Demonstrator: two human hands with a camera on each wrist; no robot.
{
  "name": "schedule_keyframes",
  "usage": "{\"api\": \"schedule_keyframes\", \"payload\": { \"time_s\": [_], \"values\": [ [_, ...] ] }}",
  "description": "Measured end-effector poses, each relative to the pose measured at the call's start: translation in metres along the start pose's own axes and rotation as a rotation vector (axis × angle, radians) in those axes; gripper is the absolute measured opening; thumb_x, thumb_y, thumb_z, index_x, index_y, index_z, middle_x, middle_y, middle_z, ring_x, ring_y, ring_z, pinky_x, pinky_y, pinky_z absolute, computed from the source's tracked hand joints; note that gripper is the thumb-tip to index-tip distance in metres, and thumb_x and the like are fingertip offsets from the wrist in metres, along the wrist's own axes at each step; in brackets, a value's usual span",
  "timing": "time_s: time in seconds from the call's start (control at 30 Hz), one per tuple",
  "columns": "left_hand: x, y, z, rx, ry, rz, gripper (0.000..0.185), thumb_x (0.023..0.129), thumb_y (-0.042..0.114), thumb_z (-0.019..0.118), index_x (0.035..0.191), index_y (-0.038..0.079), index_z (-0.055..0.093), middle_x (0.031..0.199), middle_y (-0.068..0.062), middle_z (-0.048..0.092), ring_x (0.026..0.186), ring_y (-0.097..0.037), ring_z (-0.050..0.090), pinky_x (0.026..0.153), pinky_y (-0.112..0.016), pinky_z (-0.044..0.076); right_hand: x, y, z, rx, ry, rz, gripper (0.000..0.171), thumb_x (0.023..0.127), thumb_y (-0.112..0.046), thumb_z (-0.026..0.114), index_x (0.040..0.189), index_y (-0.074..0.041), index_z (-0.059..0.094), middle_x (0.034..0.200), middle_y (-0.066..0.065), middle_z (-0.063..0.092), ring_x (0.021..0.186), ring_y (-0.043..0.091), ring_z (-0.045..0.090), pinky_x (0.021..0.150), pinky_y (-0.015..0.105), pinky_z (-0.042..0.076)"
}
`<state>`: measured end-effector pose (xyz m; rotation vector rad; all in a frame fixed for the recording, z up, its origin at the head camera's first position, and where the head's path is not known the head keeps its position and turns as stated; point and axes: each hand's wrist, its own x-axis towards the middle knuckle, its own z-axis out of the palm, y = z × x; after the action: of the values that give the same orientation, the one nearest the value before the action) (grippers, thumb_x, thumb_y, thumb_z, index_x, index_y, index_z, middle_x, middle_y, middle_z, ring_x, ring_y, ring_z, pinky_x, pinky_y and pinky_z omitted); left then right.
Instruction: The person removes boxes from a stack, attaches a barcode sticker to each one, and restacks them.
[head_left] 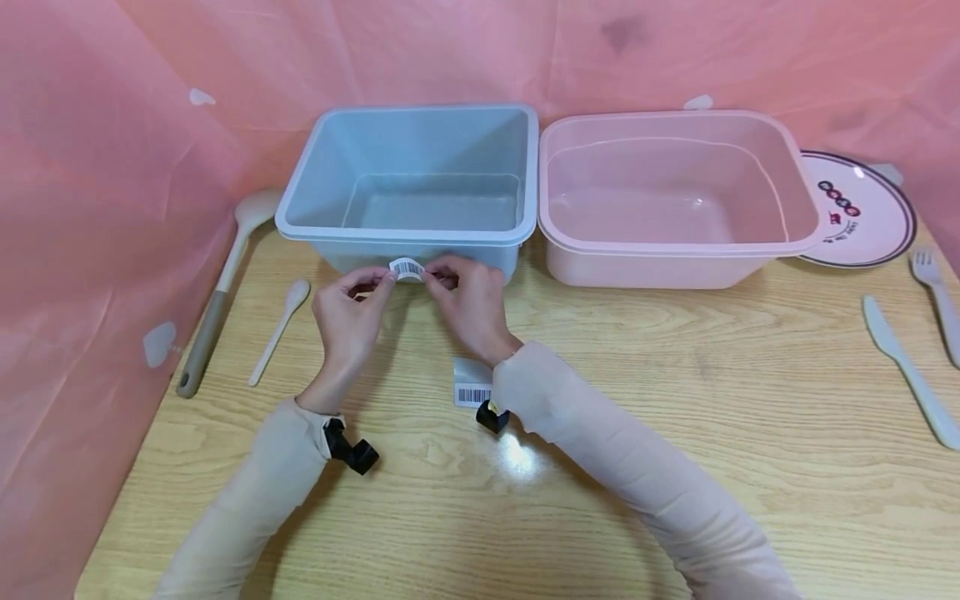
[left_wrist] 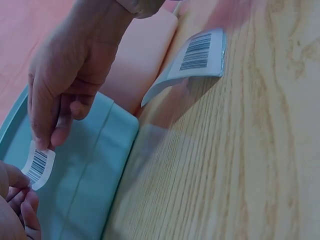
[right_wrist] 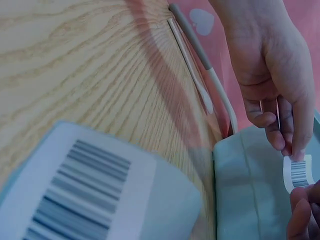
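Barcode sticker (head_left: 407,269) pinched at both ends, against the near wall of the blue tub (head_left: 420,179).

Left hand (head_left: 347,310) nips its left end, right hand (head_left: 471,302) its right; the strip bows between the fingertips. A barcode label sheet (head_left: 472,384) lies on the wooden table (head_left: 675,400) near the right wrist. Pink tub (head_left: 675,200) adjoins right; small spoon (head_left: 279,330) lies left.

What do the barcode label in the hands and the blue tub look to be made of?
Barcode label: looks like thin white sticker paper; it curves between left hand and right hand.
Blue tub: looks like moulded plastic with a smooth, slightly glossy finish, rounded rim and corners.
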<state>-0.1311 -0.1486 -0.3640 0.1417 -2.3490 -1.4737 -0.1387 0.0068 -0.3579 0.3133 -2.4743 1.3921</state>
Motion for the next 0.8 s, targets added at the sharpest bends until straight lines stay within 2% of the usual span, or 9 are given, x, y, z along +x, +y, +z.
{"api": "schedule_keyframes", "payload": {
  "time_s": [0.37, 0.6, 0.8],
  "values": [
    [0.007, -0.002, 0.0, -0.002, 0.023, 0.01, 0.015, 0.086, 0.017, 0.072, 0.09, 0.003, 0.076, 0.086, -0.014, 0.074, 0.072, 0.001, 0.061, 0.063, -0.013, 0.048, 0.006, -0.002, 0.005, 0.02, 0.017, 0.051, 0.013, 0.09, -0.016, 0.067, 0.091, -0.007, 0.076, 0.084, 0.005, 0.076, 0.072, 0.012, 0.069, 0.065, 0.022, 0.055],
    [0.009, -0.002, 0.002, -0.004, 0.025, 0.014, 0.017, 0.086, 0.018, 0.072, 0.091, 0.003, 0.076, 0.086, -0.013, 0.074, 0.072, 0.0, 0.06, 0.062, -0.013, 0.047, 0.008, -0.001, 0.005, 0.015, 0.03, 0.044, 0.014, 0.09, -0.016, 0.067, 0.091, -0.005, 0.077, 0.085, 0.007, 0.076, 0.074, 0.013, 0.071, 0.067, 0.024, 0.056],
    [0.011, -0.002, 0.004, -0.002, 0.034, -0.01, 0.017, 0.086, 0.018, 0.072, 0.092, 0.003, 0.076, 0.087, -0.013, 0.074, 0.072, -0.001, 0.06, 0.062, -0.012, 0.047, 0.009, -0.001, 0.007, 0.027, 0.037, 0.046, 0.014, 0.09, -0.015, 0.067, 0.092, -0.004, 0.076, 0.086, 0.008, 0.076, 0.076, 0.014, 0.072, 0.068, 0.024, 0.057]
  ]
}}
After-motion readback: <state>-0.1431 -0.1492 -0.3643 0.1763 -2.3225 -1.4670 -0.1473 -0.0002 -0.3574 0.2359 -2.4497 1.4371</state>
